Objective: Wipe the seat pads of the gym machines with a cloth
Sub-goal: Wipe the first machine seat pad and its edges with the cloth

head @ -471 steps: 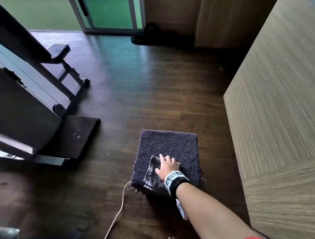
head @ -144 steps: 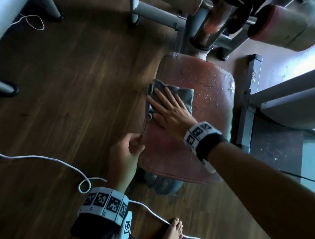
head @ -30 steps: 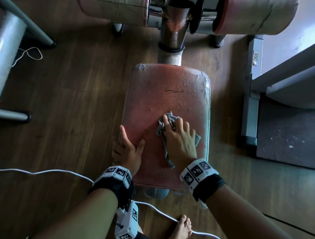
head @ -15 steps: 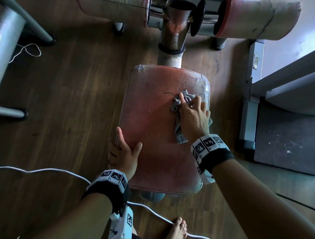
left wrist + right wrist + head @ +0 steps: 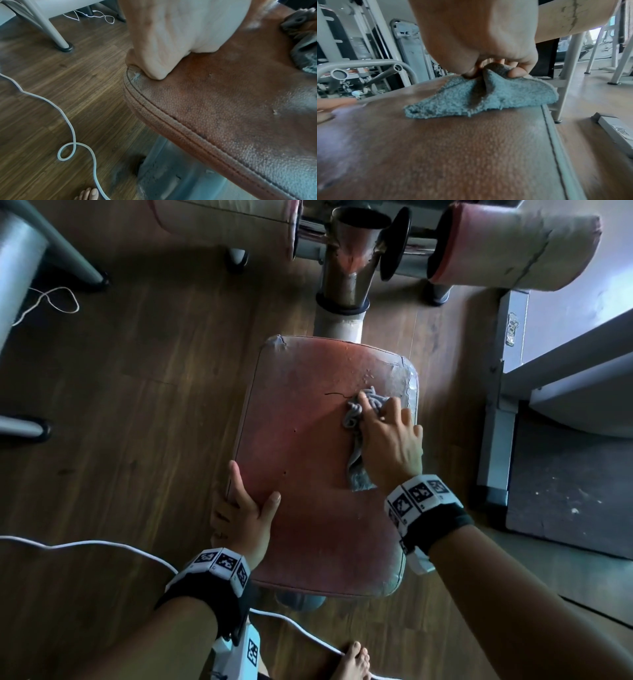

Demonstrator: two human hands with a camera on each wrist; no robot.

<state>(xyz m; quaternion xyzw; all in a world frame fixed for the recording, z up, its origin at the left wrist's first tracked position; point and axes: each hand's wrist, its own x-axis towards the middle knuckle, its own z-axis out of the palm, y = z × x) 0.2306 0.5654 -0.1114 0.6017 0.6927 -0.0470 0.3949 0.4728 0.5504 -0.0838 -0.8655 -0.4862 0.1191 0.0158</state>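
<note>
The red-brown seat pad (image 5: 318, 460) sits on a pale post (image 5: 339, 323) above a dark wooden floor (image 5: 137, 392). Its cover is worn, with a thin dark crack near the far right part and pale flecks beside it. The grey cloth (image 5: 359, 419) lies bunched on the far right part of the pad, close to the right edge, and one end trails back towards the person. The right hand (image 5: 390, 440) lies on top of the cloth; in the right wrist view the fingers curl down and pinch a fold of it against the pad. The left hand (image 5: 239, 515) grips the near left edge of the pad, thumb on top and fingers curled round the rim.

Beyond the pad, two padded rollers, the left roller (image 5: 226, 217) and the right roller (image 5: 513, 248), stick out either side of a shiny metal column (image 5: 349, 254); the cover of the right one is cracked. A grey steel frame (image 5: 500, 392) stands just right of the pad, with a dark mat (image 5: 565, 484) beside it. A white cable (image 5: 85, 542) crosses the floor near the person's bare foot (image 5: 352, 662), and a thinner cord (image 5: 51, 302) lies looped by a grey leg at far left. Both wrists wear bands with black-and-white square markers. A small plate on the grey frame carries marks too blurred to read.
</note>
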